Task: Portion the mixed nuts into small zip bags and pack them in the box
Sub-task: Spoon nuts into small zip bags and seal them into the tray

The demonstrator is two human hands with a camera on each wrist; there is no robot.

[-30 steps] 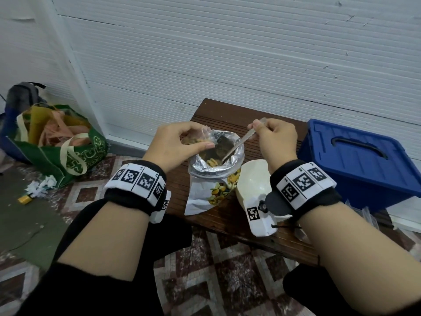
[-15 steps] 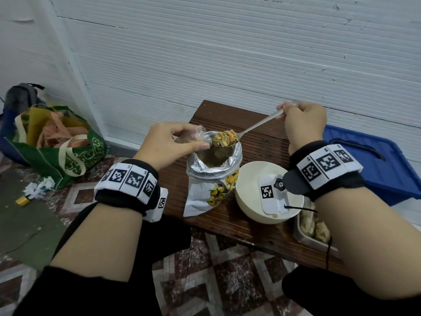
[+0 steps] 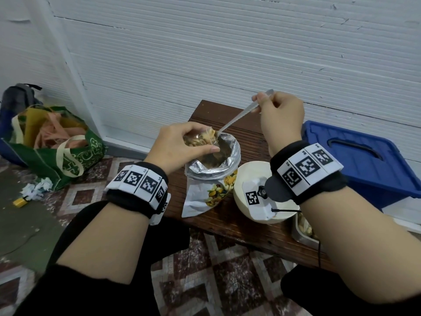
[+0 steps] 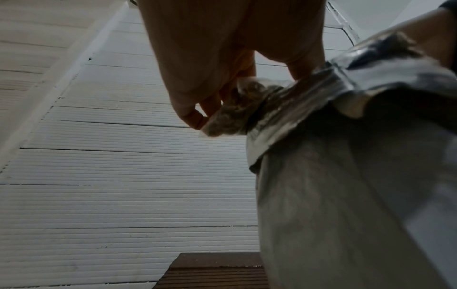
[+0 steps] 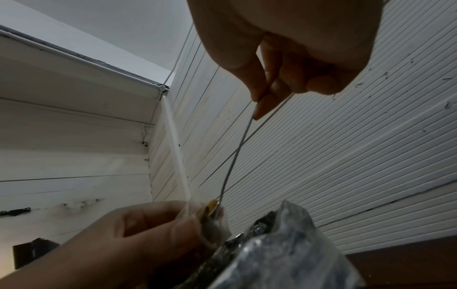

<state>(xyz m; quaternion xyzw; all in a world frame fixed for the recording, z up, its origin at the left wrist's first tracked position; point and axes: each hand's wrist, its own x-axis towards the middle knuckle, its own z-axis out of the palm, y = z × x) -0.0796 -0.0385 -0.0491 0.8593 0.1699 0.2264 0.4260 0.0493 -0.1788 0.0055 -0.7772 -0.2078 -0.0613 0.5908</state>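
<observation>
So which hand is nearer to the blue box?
Right. The right hand holds the spoon up just left of the blue box. The left hand pinches the small zip bag over the nut pouch, farther away.

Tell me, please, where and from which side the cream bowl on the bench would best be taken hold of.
Probably at the cream bowl's near-left rim, from above, thumb inside and fingers outside. Its mouth faces up and that arc is bare. The foil nut pouch crowds its left side, the steel tray its right, and the right hand with its wrist rig hangs over the far-right rim.
</observation>
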